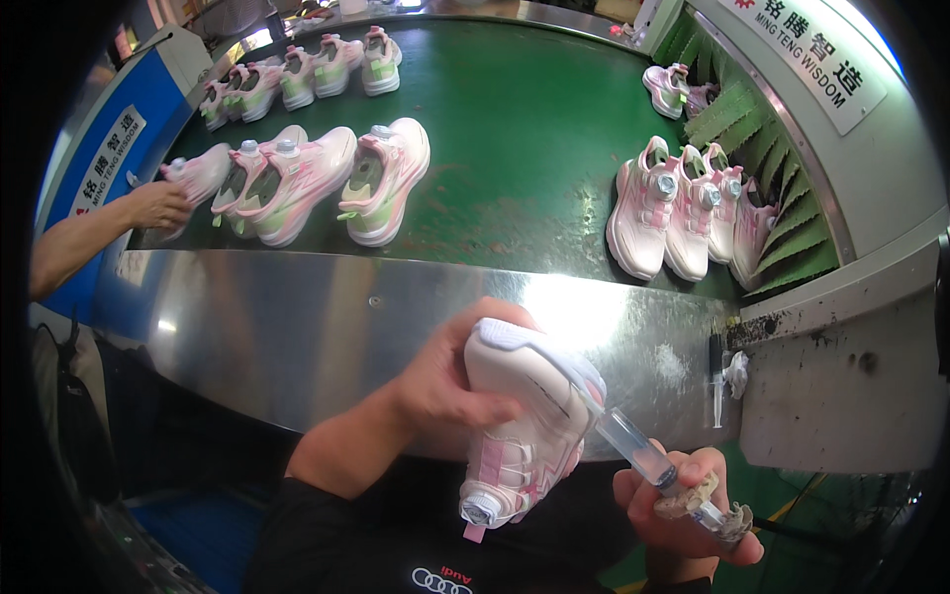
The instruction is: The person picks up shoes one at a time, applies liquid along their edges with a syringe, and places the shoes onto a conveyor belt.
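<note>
My left hand (450,381) is closed around a pale pink-and-white sneaker (520,391), which it holds tilted, toe up, above my lap. A round lacing dial and a pink pull tab show at the shoe's lower end. In my right hand (693,500) is a clear plastic syringe (633,445), its fingers wrapped about the plunger end, where crumpled, dirty wrapping clings. The syringe's tip points at the edge of the sole and appears to touch it. A thin dark line runs along the shoe's side near there.
Beyond a metal ledge (297,307) runs a green conveyor belt (515,129). Similar sneakers stand on it at left (386,183) and right (643,213), beside green curtain strips (797,238). Another person's hand (158,206) touches a shoe at far left. A second syringe (715,381) lies on the ledge.
</note>
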A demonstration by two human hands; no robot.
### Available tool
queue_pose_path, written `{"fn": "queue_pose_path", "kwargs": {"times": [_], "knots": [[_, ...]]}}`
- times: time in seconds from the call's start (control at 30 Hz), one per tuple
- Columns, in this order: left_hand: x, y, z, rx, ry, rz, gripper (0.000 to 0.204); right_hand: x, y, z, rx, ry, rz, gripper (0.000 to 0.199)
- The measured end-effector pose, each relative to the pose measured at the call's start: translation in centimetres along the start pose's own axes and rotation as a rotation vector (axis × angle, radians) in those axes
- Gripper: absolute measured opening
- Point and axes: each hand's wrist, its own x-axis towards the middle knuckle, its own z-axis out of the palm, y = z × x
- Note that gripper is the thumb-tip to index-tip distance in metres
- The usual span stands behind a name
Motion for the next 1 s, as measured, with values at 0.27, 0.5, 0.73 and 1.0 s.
{"fn": "queue_pose_path", "kwargs": {"times": [0.27,0.5,0.73,1.0], "knots": [[0.4,0.1,-0.8,0.004,0.107,-0.049,0.062,-1.5,1.1,-1.7,0.024,0.029,0.030,0.091],[1.1,0.7,-0.7,0.032,0.263,-0.053,0.060,-2.3,2.4,-2.3,0.031,0.123,0.056,0.087],[2.1,0.6,-0.8,-0.079,0.219,-0.141,0.065,-4.1,3.1,-3.3,0.039,0.099,0.048,0.098],[1.7,0.1,-1.7,-0.178,0.283,-0.147,0.051,-5.9,3.2,-3.0,0.026,0.094,0.113,0.098]]}}
